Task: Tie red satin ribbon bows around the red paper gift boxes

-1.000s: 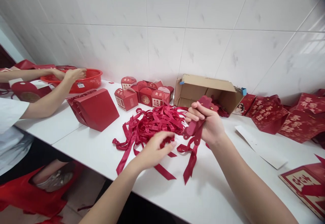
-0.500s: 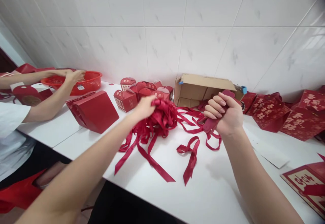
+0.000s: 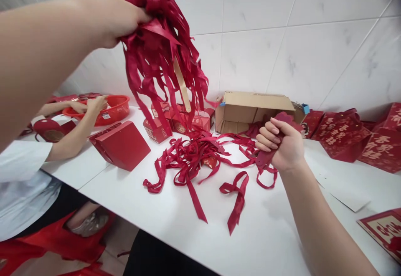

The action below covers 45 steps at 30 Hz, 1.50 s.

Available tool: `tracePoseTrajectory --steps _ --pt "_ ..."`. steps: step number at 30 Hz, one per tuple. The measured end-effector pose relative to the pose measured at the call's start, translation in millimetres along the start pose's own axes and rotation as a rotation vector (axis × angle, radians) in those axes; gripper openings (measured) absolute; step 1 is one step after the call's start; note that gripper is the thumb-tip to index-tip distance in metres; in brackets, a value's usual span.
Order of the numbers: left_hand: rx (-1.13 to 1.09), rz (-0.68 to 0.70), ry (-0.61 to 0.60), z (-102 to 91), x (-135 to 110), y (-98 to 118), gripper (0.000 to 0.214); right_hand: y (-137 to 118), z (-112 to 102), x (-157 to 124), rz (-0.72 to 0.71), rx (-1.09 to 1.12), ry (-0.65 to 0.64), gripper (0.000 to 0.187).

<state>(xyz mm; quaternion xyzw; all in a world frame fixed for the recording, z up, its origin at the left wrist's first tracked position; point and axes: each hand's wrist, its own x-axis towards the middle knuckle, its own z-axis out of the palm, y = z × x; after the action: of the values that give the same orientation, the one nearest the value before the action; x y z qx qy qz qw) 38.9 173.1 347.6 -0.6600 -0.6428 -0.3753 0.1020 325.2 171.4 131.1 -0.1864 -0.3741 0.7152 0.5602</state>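
High at the upper left, my left hand is closed on a thick bunch of dark red ribbons, whose ends hang down over the table. A tan strip dangles among them. Below lies a tangled heap of ribbons, with one looped ribbon apart from it nearer the front. My right hand is a fist around a dark red flat piece with a scalloped end; its full shape is hidden by my fingers. A ribbon loop lies just under this hand.
An open cardboard box lies on its side by the wall. Small red boxes and a larger red box stand left. Red gift bags line the right. A co-worker's hands are at a red basin.
My left hand has lifted the bunch of ribbons up and to the left off the heap, leaving a smaller tangle on the table. My right hand stays closed in nearly the same place.
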Motion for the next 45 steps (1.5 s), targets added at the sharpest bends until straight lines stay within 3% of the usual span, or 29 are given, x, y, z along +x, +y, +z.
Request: tracePoseTrajectory --steps 4,8,10,12,15,17,21,25,28,29,31,32,35,37,41,45 --pt "0.174 -0.143 0.000 -8.3 -1.7 2.8 0.055 -3.7 -4.2 3.0 0.006 -0.014 -0.019 0.035" --pt "0.295 -0.112 -0.008 -4.8 0.9 -8.1 0.061 2.7 -5.9 5.3 0.014 -0.202 -0.006 0.035" --pt "0.318 -0.053 0.034 -4.8 1.3 -15.4 0.066 22.9 -4.6 7.9 0.026 -0.517 0.052 0.032" --pt "0.310 -0.020 0.061 -6.8 0.6 -22.2 0.069 55.5 -2.8 12.0 0.026 -0.992 0.078 0.026" --pt "0.306 -0.102 0.046 -9.8 -1.0 -32.2 0.071 111.1 -3.4 19.9 0.027 -1.700 -0.099 0.013" --pt "0.294 -0.193 0.020 -8.2 -2.4 -40.6 0.072 139.3 -7.9 25.0 0.042 -1.816 -0.106 0.010" --pt "0.295 -0.264 -0.151 12.7 -16.0 -64.1 0.061 159.0 -21.6 31.4 0.081 -1.886 -0.084 0.014" --pt "0.464 -0.213 -0.571 62.7 -62.0 -82.9 0.039 151.6 -28.8 33.5 0.069 -1.900 -0.067 0.019" --pt "0.496 -0.139 -0.561 115.1 -115.4 -86.7 0.055 145.1 -29.1 34.7 0.061 -1.883 -0.092 0.019" --pt "0.446 -0.037 -0.552 134.0 -134.2 -87.5 0.058 143.8 -28.9 35.1 0.054 -1.877 -0.112 0.018" --pt "0.100 0.338 -0.599 170.9 -169.8 -91.0 0.048 143.2 -28.6 36.4 0.022 -1.866 -0.136 0.019" --pt "-0.050 0.419 -0.633 187.8 -185.5 -94.2 0.046 144.1 -28.6 37.3 0.002 -1.863 -0.136 0.022" --pt "-0.240 0.349 -0.579 225.1 -221.0 -108.4 0.037 151.8 -29.2 41.6 -0.042 -1.849 -0.126 0.028" --pt "-0.293 0.319 -0.559 236.3 -233.8 -117.7 0.029 159.2 -30.2 44.8 -0.044 -1.832 -0.120 0.028" --pt "-0.343 0.315 -0.560 238.5 -239.7 -125.5 0.019 167.6 -31.7 47.5 -0.032 -1.765 -0.066 0.022" --pt "-0.366 0.268 -0.540 237.6 -236.4 -125.3 0.015 150.0 -33.4 49.5 -0.043 -1.612 0.048 0.017"
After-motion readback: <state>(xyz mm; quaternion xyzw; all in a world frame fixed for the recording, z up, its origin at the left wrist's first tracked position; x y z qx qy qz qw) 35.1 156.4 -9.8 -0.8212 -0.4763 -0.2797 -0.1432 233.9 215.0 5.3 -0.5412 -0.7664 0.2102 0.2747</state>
